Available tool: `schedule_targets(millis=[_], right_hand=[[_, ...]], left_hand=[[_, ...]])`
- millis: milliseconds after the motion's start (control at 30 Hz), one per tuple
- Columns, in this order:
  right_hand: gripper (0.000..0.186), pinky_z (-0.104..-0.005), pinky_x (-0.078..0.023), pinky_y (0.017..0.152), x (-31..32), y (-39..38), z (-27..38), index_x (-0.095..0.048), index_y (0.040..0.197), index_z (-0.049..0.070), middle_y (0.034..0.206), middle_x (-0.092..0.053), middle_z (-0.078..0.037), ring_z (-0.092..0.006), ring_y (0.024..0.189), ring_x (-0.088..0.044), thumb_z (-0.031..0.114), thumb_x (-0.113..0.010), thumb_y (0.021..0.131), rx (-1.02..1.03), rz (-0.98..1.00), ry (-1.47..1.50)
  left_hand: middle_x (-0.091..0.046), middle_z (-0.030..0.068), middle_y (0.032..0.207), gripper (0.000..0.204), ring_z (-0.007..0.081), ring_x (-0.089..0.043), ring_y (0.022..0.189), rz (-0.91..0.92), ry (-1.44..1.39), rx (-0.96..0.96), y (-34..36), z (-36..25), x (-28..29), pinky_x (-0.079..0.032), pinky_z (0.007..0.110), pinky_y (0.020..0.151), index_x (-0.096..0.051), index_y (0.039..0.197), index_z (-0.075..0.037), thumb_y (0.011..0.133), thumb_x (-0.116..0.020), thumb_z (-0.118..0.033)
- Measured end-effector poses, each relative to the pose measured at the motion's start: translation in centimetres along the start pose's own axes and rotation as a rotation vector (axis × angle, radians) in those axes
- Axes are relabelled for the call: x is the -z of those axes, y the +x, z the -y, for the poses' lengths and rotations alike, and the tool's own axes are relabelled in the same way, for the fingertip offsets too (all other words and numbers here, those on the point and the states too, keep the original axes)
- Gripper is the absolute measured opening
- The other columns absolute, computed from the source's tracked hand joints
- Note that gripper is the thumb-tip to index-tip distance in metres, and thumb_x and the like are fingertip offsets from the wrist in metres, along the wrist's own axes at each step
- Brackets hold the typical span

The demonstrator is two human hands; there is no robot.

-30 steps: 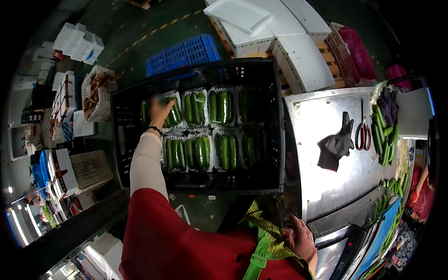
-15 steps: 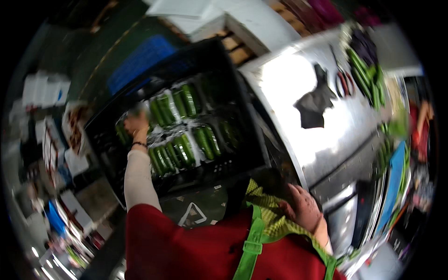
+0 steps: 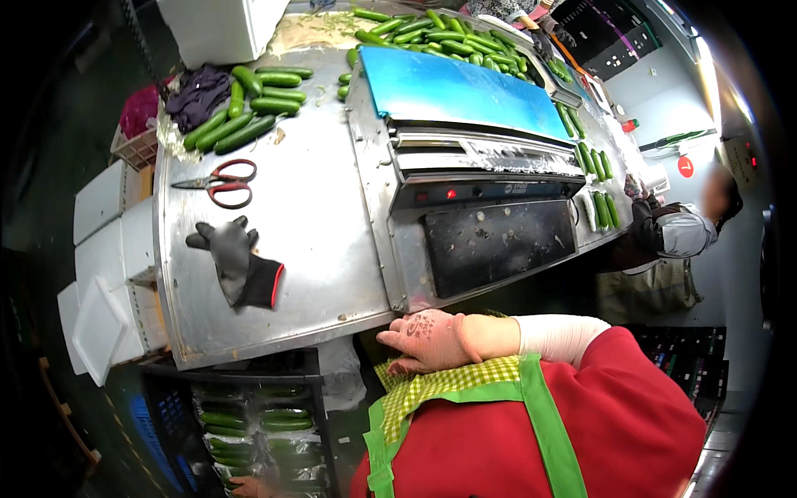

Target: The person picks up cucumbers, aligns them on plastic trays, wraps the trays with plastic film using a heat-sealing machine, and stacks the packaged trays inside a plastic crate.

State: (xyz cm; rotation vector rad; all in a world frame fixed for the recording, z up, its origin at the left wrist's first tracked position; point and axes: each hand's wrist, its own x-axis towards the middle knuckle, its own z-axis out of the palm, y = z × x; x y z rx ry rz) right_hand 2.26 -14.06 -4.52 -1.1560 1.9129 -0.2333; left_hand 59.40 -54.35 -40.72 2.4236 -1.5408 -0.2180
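My left hand [image 3: 249, 486] shows only in part at the lower edge, over the black crate [image 3: 325, 444], near clear packs of cucumbers [image 3: 224, 420]; its fingers are too blurred to read. In front of my checked apron [image 3: 490, 373], by the table's front edge, my right hand [image 3: 425, 340] wears a thin pinkish glove. Its fingers stretch leftward with the thumb apart, and nothing shows in them. The packs lie in two rows inside the crate.
On the metal table [image 3: 320, 216] lie red-handled scissors [image 3: 220, 183], a dark glove [image 3: 241, 270] and loose cucumbers [image 3: 249, 108]. A wrapping machine [image 3: 490, 174] stands to the right, with a cucumber heap [image 3: 465, 41] behind. White boxes [image 3: 108, 199] stand left; another person [image 3: 677, 224] is at far right.
My view has swung right, toward the table and the machine. The crate and my left hand now sit at the lower edge. My right hand remains by the apron.
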Motion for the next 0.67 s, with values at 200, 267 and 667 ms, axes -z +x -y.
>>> schedule_targets(millis=[200, 267, 667], right_hand=[[0.045, -0.0418, -0.049, 0.087, -0.6, -4.7, -3.5, -0.053, 0.124, -0.004, 0.107, -0.063, -0.020, -0.0360, 0.101, -0.061, 0.030, -0.057, 0.095, 0.084, -0.157, 0.043], [0.019, -0.0427, -0.050, 0.081, -0.5, -6.7, -4.2, -0.058, 0.099, 0.003, 0.093, -0.064, -0.014, -0.0347, 0.093, -0.063, 0.021, -0.056, 0.093, 0.138, -0.262, 0.093], [0.016, -0.0361, -0.049, 0.060, -4.6, -22.7, -12.4, -0.053, 0.082, 0.001, 0.077, -0.059, -0.014, -0.0290, 0.066, -0.062, 0.007, -0.068, 0.083, 0.033, -0.319, 0.408]], left_hand=[[-0.069, 0.0152, 0.092, 0.021, 0.0289, -0.065, 0.076, -0.261, 0.322, -0.530, -1.3, -2.3, 2.2, -0.053, 0.041, 0.068, -0.067, 0.101, -0.004, 0.094, -0.057, -0.021], [-0.067, 0.0184, 0.093, 0.015, 0.0330, -0.064, 0.080, 0.062, -0.486, -0.682, -5.4, -5.3, 5.0, -0.055, 0.044, 0.071, -0.064, 0.098, 0.001, 0.089, -0.062, -0.011], [-0.040, -0.0051, 0.054, 0.052, 0.0046, -0.030, 0.056, 0.072, -0.997, -0.387, -40.5, -18.7, 22.0, -0.028, 0.026, 0.051, -0.042, 0.055, -0.006, 0.095, -0.067, -0.027]])
